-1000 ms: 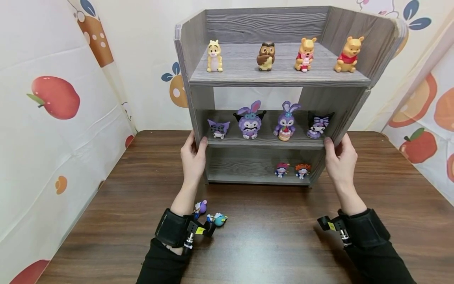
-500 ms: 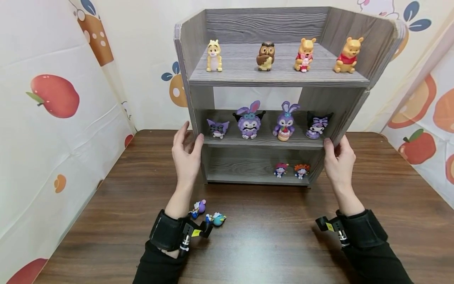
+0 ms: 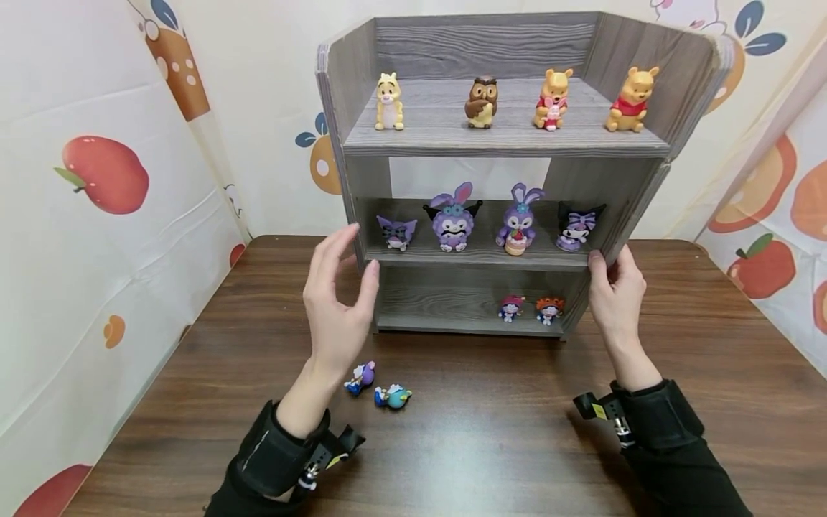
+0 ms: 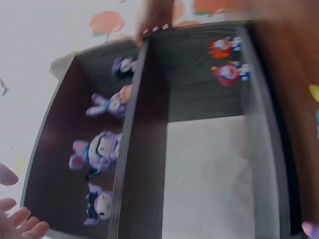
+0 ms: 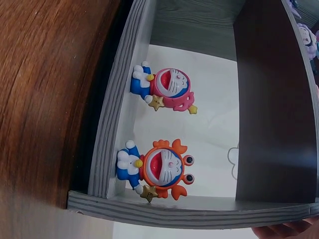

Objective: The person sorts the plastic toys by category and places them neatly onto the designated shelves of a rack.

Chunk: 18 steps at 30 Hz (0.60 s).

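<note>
A grey wood-grain display shelf (image 3: 439, 143) stands on the table with figurines on its three levels. My right hand (image 3: 617, 298) grips its right side panel, thumb at the front edge; its fingertips (image 5: 286, 230) show at the frame edge in the right wrist view. My left hand (image 3: 339, 316) is beside the lower left panel, fingers spread and holding nothing. On the bottom level stand a pink-hooded Doraemon figurine (image 5: 169, 87) and an orange crab-hooded one (image 5: 159, 167). Before the shelf lie a purple-and-blue figurine (image 3: 360, 378) and a teal-and-blue figurine (image 3: 393, 396).
The middle level holds several purple rabbit and Kuromi-like figurines (image 3: 454, 224). On top stand a yellow rabbit (image 3: 390, 102), an owl (image 3: 482, 103) and two Pooh bears (image 3: 630, 100). Fruit-print sheets (image 3: 194, 301) hang around the brown table (image 3: 491, 431).
My left hand has let go of the shelf's left panel, drawn back toward the left and spread its fingers. My right hand keeps its grip on the right panel.
</note>
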Each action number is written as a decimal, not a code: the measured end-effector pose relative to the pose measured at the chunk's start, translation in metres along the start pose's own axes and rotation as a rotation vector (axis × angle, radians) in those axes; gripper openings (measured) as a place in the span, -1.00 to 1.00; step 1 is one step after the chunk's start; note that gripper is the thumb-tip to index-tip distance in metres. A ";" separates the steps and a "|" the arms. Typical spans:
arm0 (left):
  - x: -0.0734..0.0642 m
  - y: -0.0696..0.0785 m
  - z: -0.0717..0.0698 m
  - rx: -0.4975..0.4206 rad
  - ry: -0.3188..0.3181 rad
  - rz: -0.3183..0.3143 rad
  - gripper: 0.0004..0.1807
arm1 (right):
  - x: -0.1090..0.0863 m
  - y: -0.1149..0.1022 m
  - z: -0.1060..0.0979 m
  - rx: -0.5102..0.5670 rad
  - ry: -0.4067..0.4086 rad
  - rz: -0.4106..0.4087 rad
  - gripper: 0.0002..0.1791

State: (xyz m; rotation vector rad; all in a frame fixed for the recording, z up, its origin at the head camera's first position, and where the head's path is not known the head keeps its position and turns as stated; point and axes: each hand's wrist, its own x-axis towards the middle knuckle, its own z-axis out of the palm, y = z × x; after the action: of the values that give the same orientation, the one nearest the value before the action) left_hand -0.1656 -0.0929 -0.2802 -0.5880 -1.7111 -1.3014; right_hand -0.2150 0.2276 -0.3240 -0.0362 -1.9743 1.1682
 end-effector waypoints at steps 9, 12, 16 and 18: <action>-0.017 -0.001 -0.012 0.133 -0.491 0.010 -0.61 | 0.000 -0.001 -0.001 0.006 -0.009 -0.008 -0.77; -0.022 -0.008 -0.019 0.195 -0.682 -0.061 -0.61 | 0.000 -0.001 -0.001 0.002 -0.004 -0.011 -0.77; -0.026 -0.024 -0.029 0.202 -0.932 -0.096 -0.64 | 0.000 0.000 -0.001 0.006 -0.005 -0.009 -0.78; -0.027 -0.033 -0.034 0.177 -1.064 -0.101 -0.64 | 0.000 0.000 -0.001 0.010 -0.007 -0.008 -0.78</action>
State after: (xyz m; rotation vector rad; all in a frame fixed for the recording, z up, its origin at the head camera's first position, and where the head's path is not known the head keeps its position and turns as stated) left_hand -0.1662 -0.1324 -0.3181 -1.2316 -2.6907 -0.9046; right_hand -0.2144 0.2283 -0.3238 -0.0187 -1.9726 1.1746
